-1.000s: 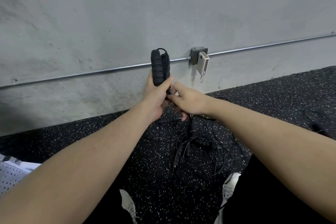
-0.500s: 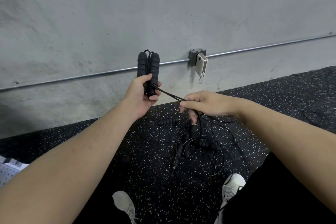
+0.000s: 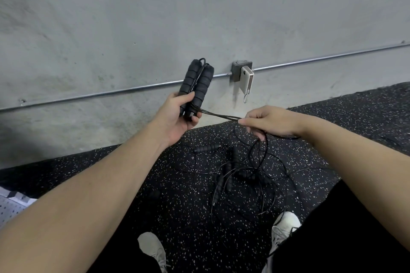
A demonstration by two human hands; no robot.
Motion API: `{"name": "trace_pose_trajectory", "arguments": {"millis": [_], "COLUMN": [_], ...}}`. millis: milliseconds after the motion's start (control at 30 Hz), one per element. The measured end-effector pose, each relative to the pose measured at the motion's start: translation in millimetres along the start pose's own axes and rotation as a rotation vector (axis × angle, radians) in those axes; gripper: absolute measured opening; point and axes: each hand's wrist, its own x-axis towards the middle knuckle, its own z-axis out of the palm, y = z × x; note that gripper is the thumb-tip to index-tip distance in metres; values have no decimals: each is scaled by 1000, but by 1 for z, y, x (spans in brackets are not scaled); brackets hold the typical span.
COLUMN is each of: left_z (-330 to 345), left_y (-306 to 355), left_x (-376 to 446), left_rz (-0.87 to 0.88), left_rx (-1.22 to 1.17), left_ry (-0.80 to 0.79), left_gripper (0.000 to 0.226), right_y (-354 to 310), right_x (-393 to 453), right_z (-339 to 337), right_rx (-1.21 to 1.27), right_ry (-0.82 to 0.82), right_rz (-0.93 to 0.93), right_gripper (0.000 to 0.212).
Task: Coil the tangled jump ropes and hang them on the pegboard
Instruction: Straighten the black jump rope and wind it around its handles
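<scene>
- Right hand point(image 3: 269, 121) has drawn further from the left hand point(image 3: 177, 115), pinching the cord point(image 3: 219, 115) taut
- Left hand grips paired handles point(image 3: 196, 84) as the coil's anchor

Between my left hand point(image 3: 177, 117) and right hand point(image 3: 270, 121) the taut cords point(image 3: 219, 115) bar the gap at centre frame. Below them, the tangle of jump ropes point(image 3: 239, 175) clutters the speckled floor point(image 3: 182, 210) down to my right shoe point(image 3: 285, 223). Floor at lower centre-left lies open toward my left shoe point(image 3: 150, 248). Behind, the concrete wall point(image 3: 133, 17) closes things off, with a conduit point(image 3: 111, 93) and outlet box point(image 3: 240, 71) jutting out.
</scene>
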Motion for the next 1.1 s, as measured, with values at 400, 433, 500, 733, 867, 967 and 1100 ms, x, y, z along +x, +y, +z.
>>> {"name": "trace_pose_trajectory", "arguments": {"millis": [400,433,500,733,867,967,1100], "left_z": [7,7,7,9,14,14,11], "left_y": [5,3,1,-4,-6,-10,-12], "left_x": [-8,-8,-9,-12,-18,-19,-20], "left_rz": [4,2,-6,-73,-146,-215,-306], "left_rx": [28,83,162,227,184,320,557], "left_ry": [-103,-114,-139,-196,-359,-467,-652], "left_gripper": [25,24,20,32,46,49,46], "right_y": [2,1,3,16,15,12,9], "right_x": [0,0,1,5,6,7,5], "right_z": [-7,-8,-11,-21,-19,-18,-18], "right_rx": [35,5,-35,-20,-16,-149,-190], "right_ry": [-197,-173,-149,-27,10,56,58], "right_rz": [30,37,49,47,48,27,-23], "right_gripper": [31,32,32,26,24,23,10]}}
